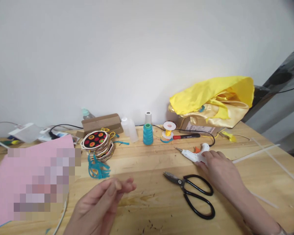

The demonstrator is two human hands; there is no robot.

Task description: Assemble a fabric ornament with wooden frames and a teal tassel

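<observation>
My right hand (219,168) is wrapped around the handle of a white hot glue gun (192,156), which lies on the table with its nozzle pointing left. Thumb and forefinger of my left hand (104,199) are pinched together above the front of the table; anything between them is too small or hidden to make out. Between the hands rests a pair of scissors (182,184) with black handles, apart from both. Behind my left hand is a stack of round patterned fabric pieces (96,142) with teal tassels (98,168).
A pink sheet (34,163), partly blurred out, covers the left side. Along the wall stand plastic bottles (131,129), a teal thread cone (148,134) and a yellow thread spool (169,130), with a red-and-black marker (186,136). Yellow cloth (210,94) sits on a box; glue sticks (257,153) lie right.
</observation>
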